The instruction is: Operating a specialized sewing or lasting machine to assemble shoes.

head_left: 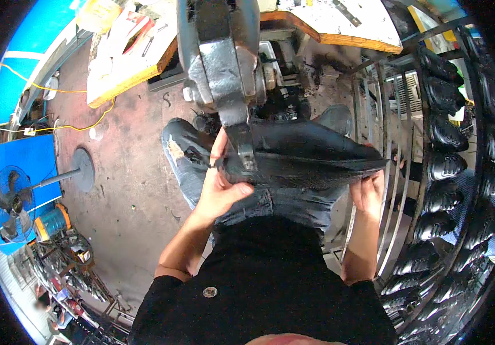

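A long black piece [310, 167], which looks like a leather boot upper, stretches across above my lap, its right end narrowing to a point. My left hand [224, 192] grips its left end, thumb near the front edge and fingers behind. At the right tip, my right hand [368, 190] holds the underside, fingers partly hidden by the piece. Over the left part comes down the dark metal arm [218, 52] of a machine. Its narrow metal tip [248, 158] appears against the piece beside my left hand; whether it presses on it I cannot tell.
A white-topped bench [368, 29] with an orange-brown edge stands ahead, tools on it. On my right rises a metal rack [425, 144] of black shoes. To the left are a standing fan [14, 198] and a yellow cable [95, 122].
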Demonstrator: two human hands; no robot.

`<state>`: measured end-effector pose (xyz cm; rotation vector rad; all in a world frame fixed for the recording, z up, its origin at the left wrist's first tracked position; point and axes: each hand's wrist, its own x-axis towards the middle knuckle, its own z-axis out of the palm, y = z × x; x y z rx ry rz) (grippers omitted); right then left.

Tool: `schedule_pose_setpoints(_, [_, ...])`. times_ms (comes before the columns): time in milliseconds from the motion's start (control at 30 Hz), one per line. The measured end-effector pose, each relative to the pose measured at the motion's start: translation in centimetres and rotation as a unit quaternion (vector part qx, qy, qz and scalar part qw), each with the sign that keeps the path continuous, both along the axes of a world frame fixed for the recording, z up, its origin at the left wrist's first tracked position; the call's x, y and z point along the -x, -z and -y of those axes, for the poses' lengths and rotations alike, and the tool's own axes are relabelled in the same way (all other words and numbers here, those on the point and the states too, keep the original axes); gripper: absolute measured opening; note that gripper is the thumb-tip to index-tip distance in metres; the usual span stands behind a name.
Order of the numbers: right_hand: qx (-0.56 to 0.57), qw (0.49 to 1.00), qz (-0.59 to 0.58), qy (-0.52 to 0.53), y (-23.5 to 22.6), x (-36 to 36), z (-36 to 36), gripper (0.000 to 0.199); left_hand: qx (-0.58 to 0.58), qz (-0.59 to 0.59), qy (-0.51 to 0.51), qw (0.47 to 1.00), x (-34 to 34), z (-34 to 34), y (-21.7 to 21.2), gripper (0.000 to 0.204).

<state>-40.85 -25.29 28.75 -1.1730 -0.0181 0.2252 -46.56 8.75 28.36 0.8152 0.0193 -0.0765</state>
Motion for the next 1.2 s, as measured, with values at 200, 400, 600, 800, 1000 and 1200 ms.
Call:
schedule_pose_setpoints(200, [-0.016,1.000,0.018,0.019,-0.2,-2.0,3.4,0.098,-0.061,0.026,0.028,0.997,-1.2,1.4,-3.8,0.121])
schedule_pose_setpoints(400, [0.104,0.986,0.096,0.089,-3.6,-4.1,4.8,0.074,-0.149,-0.042,-0.006,0.988,-2.3,2.2,-4.9,0.146])
schedule_pose_setpoints(600, [0.016,0.990,-0.006,0.141,-8.2,-5.7,1.0,0.052,-0.056,-0.016,-0.069,0.996,0.3,0.0,1.2,0.100])
schedule_pose_setpoints(800, [0.122,0.965,0.209,-0.106,-10.5,-6.7,-5.2,0.079,0.062,-0.044,-0.138,0.987,1.7,-2.3,1.5,0.101])
schedule_pose_setpoints(1000, [0.160,0.973,0.109,-0.126,-8.0,-5.5,-8.3,0.085,-0.041,-0.056,-0.170,0.983,2.3,-6.5,0.1,0.116])
schedule_pose_setpoints(1200, [0.164,0.964,0.144,-0.153,-6.7,-5.0,-11.5,0.077,-0.137,0.004,-0.258,0.957,0.8,-8.6,-1.7,0.118])
